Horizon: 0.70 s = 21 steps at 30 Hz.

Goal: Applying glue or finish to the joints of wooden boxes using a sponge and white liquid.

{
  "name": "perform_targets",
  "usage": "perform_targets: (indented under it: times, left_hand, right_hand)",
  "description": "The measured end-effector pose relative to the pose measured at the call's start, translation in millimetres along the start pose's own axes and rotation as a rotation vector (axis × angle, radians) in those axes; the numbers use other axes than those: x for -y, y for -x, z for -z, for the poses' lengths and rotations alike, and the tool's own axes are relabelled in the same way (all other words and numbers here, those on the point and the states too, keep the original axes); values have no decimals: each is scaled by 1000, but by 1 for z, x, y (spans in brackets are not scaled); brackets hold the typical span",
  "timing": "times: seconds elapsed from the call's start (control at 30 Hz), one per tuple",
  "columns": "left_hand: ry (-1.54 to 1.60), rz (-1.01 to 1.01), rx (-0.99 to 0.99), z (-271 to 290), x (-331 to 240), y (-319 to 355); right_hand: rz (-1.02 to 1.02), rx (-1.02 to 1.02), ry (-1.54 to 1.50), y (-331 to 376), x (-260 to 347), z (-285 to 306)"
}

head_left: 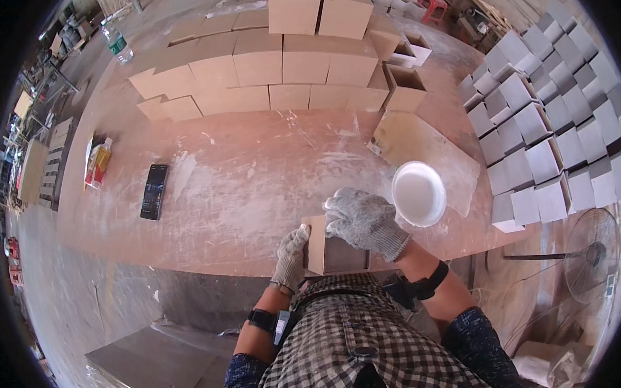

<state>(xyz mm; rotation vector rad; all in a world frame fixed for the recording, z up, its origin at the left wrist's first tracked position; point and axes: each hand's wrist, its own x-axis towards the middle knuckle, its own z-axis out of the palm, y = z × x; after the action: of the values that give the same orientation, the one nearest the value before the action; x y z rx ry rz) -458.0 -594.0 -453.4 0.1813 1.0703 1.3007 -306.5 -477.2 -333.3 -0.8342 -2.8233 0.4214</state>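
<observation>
Workshop: stacked boxes, smeared worktable

In front of you spreads a reddish tabletop, scuffed and smeared with whitish dust, its near edge curving in view. On your left lie a dark phone and, farther left, a red-and-yellow packet. A clear bottle stands at the far left edge. Stacked brown boxes fill the far side. On your right, a tan sheet lies flat, a round white tub at its near left side.
</observation>
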Motion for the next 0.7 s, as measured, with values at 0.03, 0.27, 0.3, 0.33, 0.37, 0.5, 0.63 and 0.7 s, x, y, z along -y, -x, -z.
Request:
perform_targets:
  times: [0.03,0.27,0.3,0.33,0.37,0.5,0.63,0.7]
  left_hand:
    - [4,-3,-3,-1,-1,1]
    - [36,-9,-40,-5,-3,5]
    - [18,20,-39,-6,-4,4]
    - [18,22,-33,-9,-5,2]
    - [48,26,-34,-14,-6,1]
    - [16,70,-37,2,3,-11]
    - [61,55,-22,-12,-9,0]
    - [55,10,1,-20,-17,5]
  right_hand:
    - [-8,89,1,-4,6,7]
    - [222,-159,262,20,17,7]
    - [233,-133,353,23,17,6]
    - [242,-107,443,26,19,6]
    - [238,-107,448,32,27,6]
    - [377,87,285,33,56,33]
    - [413,-26,34,21,14,23]
    - [282,-197,49,10,-7,11]
